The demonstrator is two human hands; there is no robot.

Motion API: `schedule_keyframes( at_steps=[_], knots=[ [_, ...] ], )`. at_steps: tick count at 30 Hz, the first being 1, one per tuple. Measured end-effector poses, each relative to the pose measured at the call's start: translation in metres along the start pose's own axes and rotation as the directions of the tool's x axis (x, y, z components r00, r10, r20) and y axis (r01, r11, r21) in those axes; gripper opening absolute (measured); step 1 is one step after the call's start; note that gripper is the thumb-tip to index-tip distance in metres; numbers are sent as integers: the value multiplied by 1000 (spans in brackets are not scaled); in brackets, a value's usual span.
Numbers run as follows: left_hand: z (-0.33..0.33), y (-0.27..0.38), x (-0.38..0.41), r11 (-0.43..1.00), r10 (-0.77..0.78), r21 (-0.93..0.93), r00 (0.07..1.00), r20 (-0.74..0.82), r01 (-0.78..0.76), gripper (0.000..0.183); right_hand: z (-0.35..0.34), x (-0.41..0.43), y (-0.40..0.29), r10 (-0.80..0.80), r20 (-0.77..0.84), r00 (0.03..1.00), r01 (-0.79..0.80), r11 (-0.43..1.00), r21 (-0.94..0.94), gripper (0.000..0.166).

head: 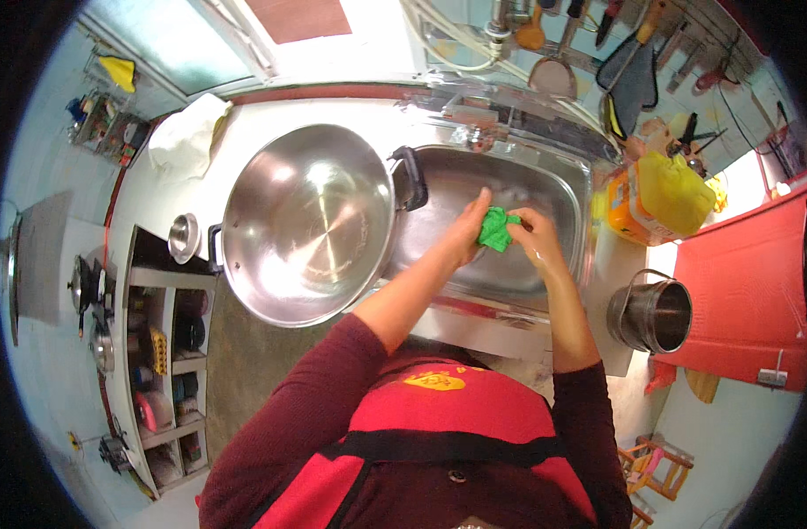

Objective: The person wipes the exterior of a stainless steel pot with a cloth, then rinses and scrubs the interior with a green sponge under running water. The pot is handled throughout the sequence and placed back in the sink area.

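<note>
A crumpled green cloth is between my two hands, over the stainless steel sink. My left hand grips its left side, thumb pointing up. The fingers of my right hand pinch the cloth's right edge, and that wrist looks wet. To the left of the sink, a large two-handled steel wok rests tilted, its inside facing me. One black handle of the wok reaches over the sink's left rim.
A small steel bowl and a white plastic bag sit left of the wok. On the right stand a large yellow oil jug and a steel pail. Utensils, including a ladle, hang on the back wall. Shelves stand at left.
</note>
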State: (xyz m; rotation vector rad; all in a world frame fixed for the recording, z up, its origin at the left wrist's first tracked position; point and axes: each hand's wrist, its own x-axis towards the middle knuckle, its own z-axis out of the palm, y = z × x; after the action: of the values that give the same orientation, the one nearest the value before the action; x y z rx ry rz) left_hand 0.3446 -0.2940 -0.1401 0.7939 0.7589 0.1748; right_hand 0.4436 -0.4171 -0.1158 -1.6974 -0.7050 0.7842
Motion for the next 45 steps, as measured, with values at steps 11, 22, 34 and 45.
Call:
schedule_keyframes(
  at_steps=[11, 22, 34, 45],
  knots=[
    [29, -2, -6, 967, 235, 69, 964, 124, -245, 14, 20, -42, 1, 210, 393, 895, -441, 292, 849, 58],
    [34, 61, -20, 953, 46, 206, 777, 627, -222, 20, 13, -9, -20, 185, 504, 844, -508, 580, 637, 22],
    [71, 61, 24, 958, 92, 231, 945, 312, -170, 20, 4, 13, -38, 374, 243, 895, -423, 883, 203, 19],
    [75, 28, 42, 860, 385, 408, 914, -125, -307, 28, 12, 22, 7, -24, -6, 1000, 10, 626, -780, 35]
  ],
)
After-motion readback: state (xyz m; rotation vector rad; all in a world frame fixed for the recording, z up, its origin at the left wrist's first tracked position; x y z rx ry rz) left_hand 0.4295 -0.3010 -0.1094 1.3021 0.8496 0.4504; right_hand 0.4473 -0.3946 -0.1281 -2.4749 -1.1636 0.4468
